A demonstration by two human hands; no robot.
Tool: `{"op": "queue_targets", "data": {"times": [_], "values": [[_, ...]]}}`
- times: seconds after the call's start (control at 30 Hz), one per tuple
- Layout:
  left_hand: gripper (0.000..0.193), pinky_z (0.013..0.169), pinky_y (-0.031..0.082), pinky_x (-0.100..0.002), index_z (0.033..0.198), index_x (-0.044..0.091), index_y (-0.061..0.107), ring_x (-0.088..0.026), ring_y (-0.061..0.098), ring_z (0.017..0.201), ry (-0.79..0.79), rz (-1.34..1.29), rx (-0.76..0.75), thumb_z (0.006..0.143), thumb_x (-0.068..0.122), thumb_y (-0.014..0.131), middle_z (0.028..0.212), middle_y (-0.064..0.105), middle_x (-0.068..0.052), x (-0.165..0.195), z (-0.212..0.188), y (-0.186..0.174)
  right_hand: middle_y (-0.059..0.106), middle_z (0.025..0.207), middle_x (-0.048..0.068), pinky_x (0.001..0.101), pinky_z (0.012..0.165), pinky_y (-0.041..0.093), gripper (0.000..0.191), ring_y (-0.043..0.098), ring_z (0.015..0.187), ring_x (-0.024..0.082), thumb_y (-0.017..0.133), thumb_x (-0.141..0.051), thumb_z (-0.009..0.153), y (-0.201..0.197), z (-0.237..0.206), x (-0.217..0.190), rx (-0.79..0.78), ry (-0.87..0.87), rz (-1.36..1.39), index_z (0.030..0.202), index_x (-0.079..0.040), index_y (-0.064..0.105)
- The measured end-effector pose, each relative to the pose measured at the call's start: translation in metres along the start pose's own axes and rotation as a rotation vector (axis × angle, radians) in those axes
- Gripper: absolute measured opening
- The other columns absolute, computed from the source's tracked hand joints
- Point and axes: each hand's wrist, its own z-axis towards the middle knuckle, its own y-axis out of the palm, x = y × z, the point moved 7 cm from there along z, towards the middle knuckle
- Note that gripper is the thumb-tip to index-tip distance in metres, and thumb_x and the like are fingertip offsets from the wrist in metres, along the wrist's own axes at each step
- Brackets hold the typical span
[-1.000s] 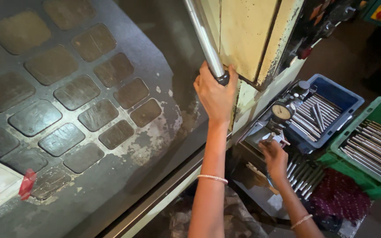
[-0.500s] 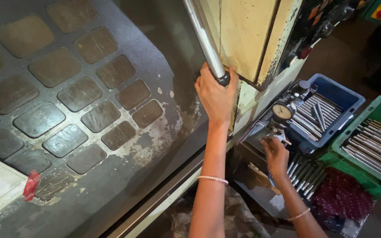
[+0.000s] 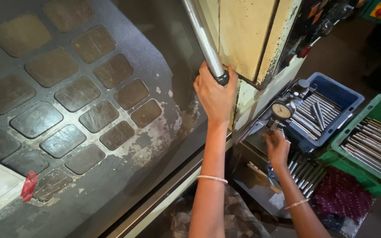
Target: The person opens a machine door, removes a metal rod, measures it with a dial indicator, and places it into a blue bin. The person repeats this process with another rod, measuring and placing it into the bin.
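While the left hand [image 3: 214, 94] curls its fingers around the lower end of a steel handle bar [image 3: 203, 39] on the cream machine door [image 3: 243, 35], the right hand [image 3: 277, 147] rests with fingers bent just below a dial gauge [image 3: 282, 110]; whether it grips anything cannot be told. Beyond the gauge sits a blue crate [image 3: 331, 92] of steel rods [image 3: 309, 112], with a green crate [image 3: 375, 110] of more rods further right.

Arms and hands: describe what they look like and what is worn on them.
Both forearms are bare, with no sleeves or gloves in view. The left hand has a thin pale beaded bracelet at the wrist. The right hand has a similar thin bracelet.
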Motion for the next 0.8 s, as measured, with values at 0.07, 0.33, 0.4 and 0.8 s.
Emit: {"op": "queue_targets", "data": {"times": [0.07,0.33,0.4,0.8], "values": [[0.048,0.097,0.047,-0.045,0.126,-0.002,0.057,-0.032,0.065,0.093,0.003,-0.004,-0.001,0.09,0.023,0.078,0.093,0.07,-0.009,0.0,0.0,0.0,0.077,0.106,0.015,0.0315,0.087,0.056,0.013,0.075,0.102,0.019,0.07,0.002,0.096,0.0,0.001,-0.002,0.0,0.004,-0.032,0.107,0.003,0.065],[0.049,0.097,0.047,-0.044,0.126,-0.002,0.057,-0.032,0.065,0.092,-0.011,0.007,0.001,0.089,0.023,0.078,0.09,0.069,-0.009,-0.002,-0.001,0.001,0.076,0.112,0.017,0.033,0.091,0.057,0.02,0.074,0.11,0.021,0.067,0.006,0.094,0.0,0.004,-0.01,0.004,-0.002,-0.007,0.112,0.003,0.062],[0.05,0.098,0.047,-0.044,0.126,-0.002,0.057,-0.032,0.065,0.092,-0.018,0.015,0.004,0.089,0.023,0.079,0.088,0.069,-0.009,-0.003,-0.002,0.0,0.076,0.114,0.018,0.0332,0.091,0.057,0.021,0.073,0.111,0.021,0.067,0.006,0.093,-0.001,0.004,-0.011,-0.003,-0.013,-0.018,0.113,0.003,0.063],[0.05,0.098,0.047,-0.045,0.126,-0.002,0.056,-0.032,0.065,0.094,0.005,0.021,-0.006,0.089,0.023,0.079,0.093,0.068,-0.01,-0.004,0.001,0.0,0.07,0.099,0.017,0.0336,0.079,0.052,0.03,0.064,0.087,0.02,0.067,-0.024,0.11,-0.047,0.014,0.016,0.242,0.131,0.122,0.116,0.005,0.071]]}}
